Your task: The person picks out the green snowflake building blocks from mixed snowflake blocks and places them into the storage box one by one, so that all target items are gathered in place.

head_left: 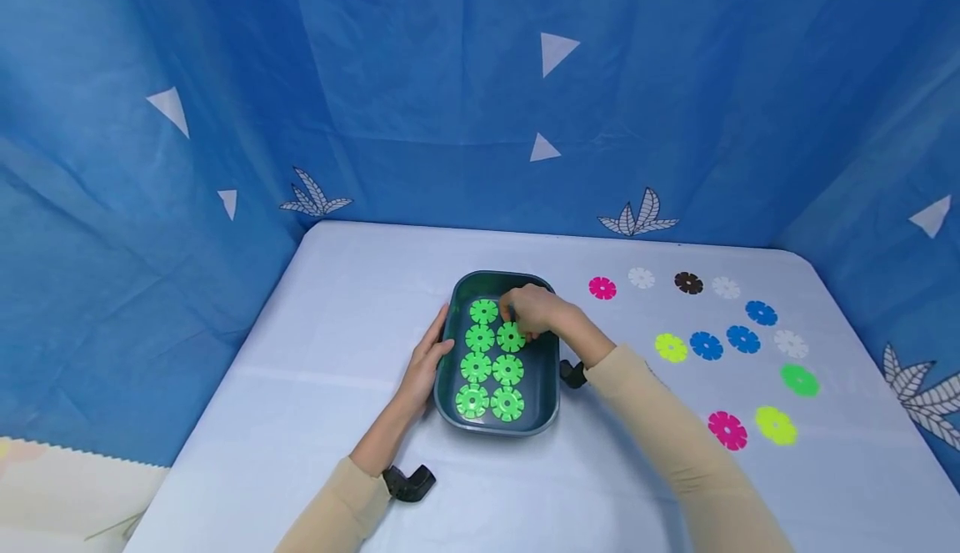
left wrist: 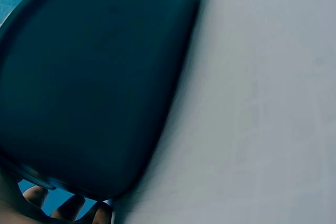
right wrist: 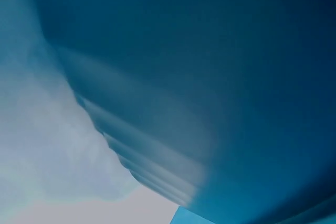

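Note:
A dark teal plastic tray [head_left: 497, 429] stands on the table, with green notched discs [head_left: 476, 367] in two columns on its floor. My left hand [head_left: 424, 367] grips the tray's left side, thumb at the rim and fingers along the outer wall. In the left wrist view its fingers [left wrist: 68, 208] show at the lower edge of the tray [left wrist: 94, 77]. My right hand [head_left: 534, 309] reaches over the right rim with fingers bent down into the tray, close above the upper disc [head_left: 511, 337] of the right column. I cannot tell whether these fingers pinch a disc.
Loose notched discs lie spread on the right of the white table [head_left: 337, 311]: pink [head_left: 602, 288], white [head_left: 641, 278], brown [head_left: 688, 283], blue [head_left: 707, 345], yellow [head_left: 671, 348] and green [head_left: 800, 379]. A blue patterned curtain [head_left: 420, 103] hangs behind the table.

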Demonstrator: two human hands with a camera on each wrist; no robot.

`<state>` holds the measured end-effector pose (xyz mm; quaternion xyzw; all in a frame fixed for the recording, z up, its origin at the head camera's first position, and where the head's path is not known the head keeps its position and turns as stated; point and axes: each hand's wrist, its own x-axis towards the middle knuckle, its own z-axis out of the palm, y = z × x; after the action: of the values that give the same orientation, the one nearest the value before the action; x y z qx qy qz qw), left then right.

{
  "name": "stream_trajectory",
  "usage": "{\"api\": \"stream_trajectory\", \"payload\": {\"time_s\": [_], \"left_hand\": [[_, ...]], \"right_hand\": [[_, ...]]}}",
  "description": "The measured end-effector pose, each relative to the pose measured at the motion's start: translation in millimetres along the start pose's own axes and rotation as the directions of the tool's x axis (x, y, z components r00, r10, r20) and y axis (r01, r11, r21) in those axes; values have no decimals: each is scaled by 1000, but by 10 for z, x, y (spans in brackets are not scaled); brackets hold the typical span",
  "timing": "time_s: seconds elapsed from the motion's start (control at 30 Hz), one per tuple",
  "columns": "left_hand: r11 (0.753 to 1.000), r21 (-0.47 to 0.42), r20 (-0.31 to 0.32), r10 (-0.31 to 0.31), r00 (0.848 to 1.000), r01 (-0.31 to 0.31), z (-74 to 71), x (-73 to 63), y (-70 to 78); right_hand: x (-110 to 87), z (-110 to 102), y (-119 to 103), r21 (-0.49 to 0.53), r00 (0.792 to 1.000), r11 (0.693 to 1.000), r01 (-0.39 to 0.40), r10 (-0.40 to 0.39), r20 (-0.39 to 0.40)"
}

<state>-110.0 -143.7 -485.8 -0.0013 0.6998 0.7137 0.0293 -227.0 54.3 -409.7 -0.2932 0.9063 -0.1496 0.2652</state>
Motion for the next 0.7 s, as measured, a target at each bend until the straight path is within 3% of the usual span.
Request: {"api": "stream_trajectory", "payload": {"time_s": [0.7], "left_hand": [[1000, -6, -3, -3, 1000, 3, -11, 9, -8]], "right_hand": [[50, 91, -43, -103, 999, 994, -28, 26, -21]]}}
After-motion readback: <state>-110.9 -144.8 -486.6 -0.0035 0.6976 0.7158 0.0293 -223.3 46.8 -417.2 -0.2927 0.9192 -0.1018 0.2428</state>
